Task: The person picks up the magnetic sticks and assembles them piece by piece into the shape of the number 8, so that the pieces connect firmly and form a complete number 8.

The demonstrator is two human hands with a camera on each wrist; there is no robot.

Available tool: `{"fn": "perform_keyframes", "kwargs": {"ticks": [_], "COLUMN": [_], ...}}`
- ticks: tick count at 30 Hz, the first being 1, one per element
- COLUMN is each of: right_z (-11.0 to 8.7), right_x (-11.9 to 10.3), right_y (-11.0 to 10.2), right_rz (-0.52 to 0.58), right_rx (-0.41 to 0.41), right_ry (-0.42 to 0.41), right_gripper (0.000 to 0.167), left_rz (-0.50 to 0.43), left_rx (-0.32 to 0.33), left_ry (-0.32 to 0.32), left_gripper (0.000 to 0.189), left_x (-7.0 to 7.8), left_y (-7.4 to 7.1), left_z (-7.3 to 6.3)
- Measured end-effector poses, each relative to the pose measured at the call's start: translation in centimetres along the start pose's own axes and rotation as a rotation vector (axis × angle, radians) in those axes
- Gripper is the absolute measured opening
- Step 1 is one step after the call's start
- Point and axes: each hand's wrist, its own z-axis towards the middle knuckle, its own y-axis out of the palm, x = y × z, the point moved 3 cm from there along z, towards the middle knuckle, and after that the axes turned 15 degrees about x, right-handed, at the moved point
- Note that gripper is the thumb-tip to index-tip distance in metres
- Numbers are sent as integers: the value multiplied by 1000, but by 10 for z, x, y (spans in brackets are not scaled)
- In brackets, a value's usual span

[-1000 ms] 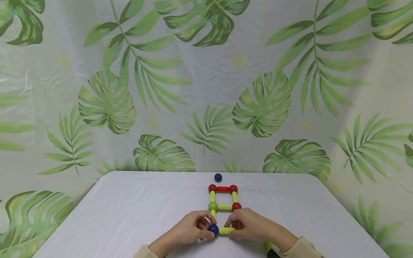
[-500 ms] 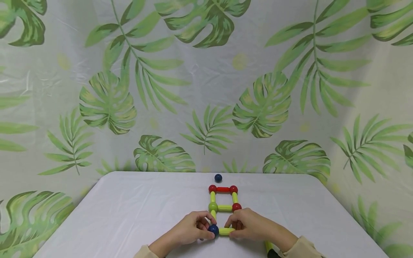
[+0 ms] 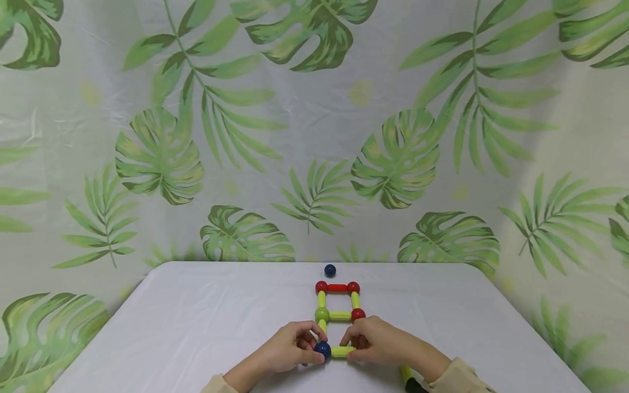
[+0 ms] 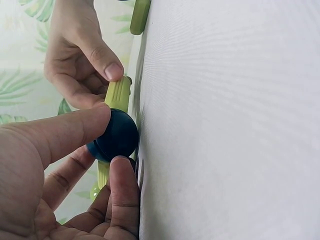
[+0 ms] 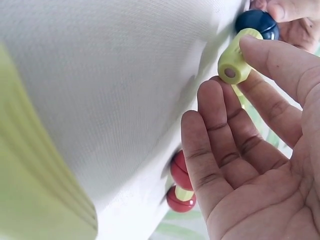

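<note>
My left hand (image 3: pixel 293 346) pinches a dark blue ball (image 3: pixel 322 350) low over the white table, thumb and fingers around it. A yellow-green rod (image 3: pixel 340 352) joins the ball's right side. My right hand (image 3: pixel 378 341) pinches that rod between thumb and fingers. In the right wrist view, the rod's near end (image 5: pixel 231 72) is bare, with a round metal-looking spot. Another yellow-green rod (image 3: pixel 322 326) runs from near the blue ball to a green ball (image 3: pixel 321 314). Beyond it, red balls (image 3: pixel 357 314), yellow-green rods and a red rod (image 3: pixel 337 287) form a flat square.
A loose dark blue ball (image 3: pixel 330 270) lies near the table's far edge. Close to my right wrist lies another yellow-green rod (image 3: pixel 407 374), large in the right wrist view. A leaf-patterned curtain (image 3: pixel 314 136) hangs behind the white table (image 3: pixel 221 311).
The head view has shifted slightly. Both hands keep the same holds on the blue ball and the rod, with no visible movement of the pieces.
</note>
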Motion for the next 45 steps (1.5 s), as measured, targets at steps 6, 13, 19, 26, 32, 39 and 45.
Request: {"fn": "perform_keyframes", "kwargs": {"ticks": [6, 13, 19, 26, 32, 39, 45], "right_z": [-2, -1, 1, 3, 9, 24, 44], "right_x": [1, 2, 3, 2, -1, 2, 10], "right_y": [-3, -4, -3, -5, -23, -44, -55], "right_rz": [5, 4, 4, 29, 20, -59, -103], "right_rx": [7, 5, 0, -4, 47, 125, 179], "right_ry": [1, -21, -24, -21, -69, -124, -113], "right_gripper": [14, 13, 14, 15, 18, 23, 26], "left_rz": [-14, -7, -12, 1, 10, 11, 8], "left_rx": [1, 10, 10, 14, 16, 24, 27], "left_ry": [-2, 3, 0, -4, 0, -4, -3], "left_gripper": [24, 24, 24, 24, 24, 25, 24], "left_x": [0, 2, 3, 4, 1, -1, -1], "left_y": [1, 0, -1, -1, -1, -2, -2], "left_z": [-1, -2, -3, -3, -1, 0, -1]}}
